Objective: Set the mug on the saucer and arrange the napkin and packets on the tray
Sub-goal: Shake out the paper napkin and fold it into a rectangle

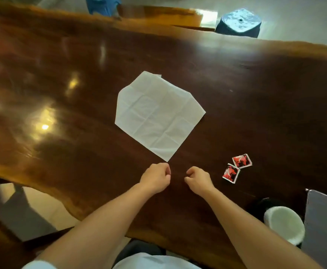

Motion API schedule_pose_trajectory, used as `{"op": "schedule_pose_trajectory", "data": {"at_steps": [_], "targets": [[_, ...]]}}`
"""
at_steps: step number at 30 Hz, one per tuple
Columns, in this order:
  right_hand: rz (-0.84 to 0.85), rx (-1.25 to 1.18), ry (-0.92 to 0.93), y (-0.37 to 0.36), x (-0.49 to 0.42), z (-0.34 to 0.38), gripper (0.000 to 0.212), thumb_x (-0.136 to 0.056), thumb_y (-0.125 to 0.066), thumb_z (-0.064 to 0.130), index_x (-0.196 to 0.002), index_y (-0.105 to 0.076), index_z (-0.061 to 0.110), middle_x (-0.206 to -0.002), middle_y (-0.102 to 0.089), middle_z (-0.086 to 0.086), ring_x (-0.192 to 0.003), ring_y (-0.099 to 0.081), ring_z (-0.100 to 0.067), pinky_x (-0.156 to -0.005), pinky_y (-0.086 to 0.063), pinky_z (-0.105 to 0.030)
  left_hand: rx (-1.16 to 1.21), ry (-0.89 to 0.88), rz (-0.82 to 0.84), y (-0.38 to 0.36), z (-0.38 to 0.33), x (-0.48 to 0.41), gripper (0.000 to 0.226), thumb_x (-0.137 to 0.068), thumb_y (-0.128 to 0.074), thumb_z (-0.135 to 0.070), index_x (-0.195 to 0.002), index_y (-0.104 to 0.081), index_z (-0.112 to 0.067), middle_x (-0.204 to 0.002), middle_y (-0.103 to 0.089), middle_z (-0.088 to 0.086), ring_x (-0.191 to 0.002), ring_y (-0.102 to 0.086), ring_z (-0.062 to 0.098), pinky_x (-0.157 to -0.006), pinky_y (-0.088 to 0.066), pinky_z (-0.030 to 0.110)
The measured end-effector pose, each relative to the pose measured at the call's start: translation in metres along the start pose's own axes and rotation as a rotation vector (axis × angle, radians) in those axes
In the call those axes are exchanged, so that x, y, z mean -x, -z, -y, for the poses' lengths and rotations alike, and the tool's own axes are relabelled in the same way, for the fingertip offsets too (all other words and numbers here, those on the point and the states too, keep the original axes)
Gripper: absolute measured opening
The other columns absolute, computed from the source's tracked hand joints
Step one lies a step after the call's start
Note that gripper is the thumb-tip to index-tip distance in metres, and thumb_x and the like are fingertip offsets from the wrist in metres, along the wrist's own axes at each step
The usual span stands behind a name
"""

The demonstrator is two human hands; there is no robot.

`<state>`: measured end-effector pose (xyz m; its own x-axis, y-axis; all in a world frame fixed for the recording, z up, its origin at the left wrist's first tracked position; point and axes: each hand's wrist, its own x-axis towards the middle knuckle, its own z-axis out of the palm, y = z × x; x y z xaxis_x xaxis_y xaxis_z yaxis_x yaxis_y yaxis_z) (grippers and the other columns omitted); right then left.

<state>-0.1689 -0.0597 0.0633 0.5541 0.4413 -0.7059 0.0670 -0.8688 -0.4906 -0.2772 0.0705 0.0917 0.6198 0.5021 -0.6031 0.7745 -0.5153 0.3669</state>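
While the left hand [155, 176] and right hand [198, 178] hover curled and empty just short of the near corner of the napkin [156, 115], spread on the table [255, 94], folding seems in hand, and the next move calls for pinching that corner.

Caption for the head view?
Left hand and right hand, both curled, by a creased napkin; two red packets lie to its right.

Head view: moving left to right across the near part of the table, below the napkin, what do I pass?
left hand → right hand → nearer red packet → farther red packet → white mug → grey tray
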Motion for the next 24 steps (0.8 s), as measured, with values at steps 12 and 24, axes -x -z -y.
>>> {"op": "schedule_pose_trajectory", "data": {"at_steps": [12,24], "targets": [[-0.243,0.244,-0.029,-0.102,-0.057,0.09,0.047,-0.097,-0.058,0.01,-0.142,-0.044,0.018,-0.133,-0.042,-0.005,-0.113,-0.047,-0.023,-0.077,-0.047,-0.031,0.974,0.525,-0.166,0.065,0.108,-0.119,0.052,-0.094,-0.064,-0.013,-0.143,-0.046,-0.01,-0.098,-0.064,0.003,-0.083,-0.074,0.02,-0.069,-0.062,0.034],[-0.192,0.158,0.151,-0.082,-0.034,0.096,0.02,-0.096,-0.056,0.029,-0.092,-0.065,0.011,-0.096,-0.053,-0.005,-0.082,-0.056,-0.023,-0.075,-0.053,-0.039,1.141,0.479,0.201,0.024,0.062,-0.095,0.012,-0.092,-0.068,-0.014,-0.087,-0.06,-0.019,-0.082,-0.066,0.008,-0.065,-0.059,0.013,-0.063,-0.05,0.029]]}}
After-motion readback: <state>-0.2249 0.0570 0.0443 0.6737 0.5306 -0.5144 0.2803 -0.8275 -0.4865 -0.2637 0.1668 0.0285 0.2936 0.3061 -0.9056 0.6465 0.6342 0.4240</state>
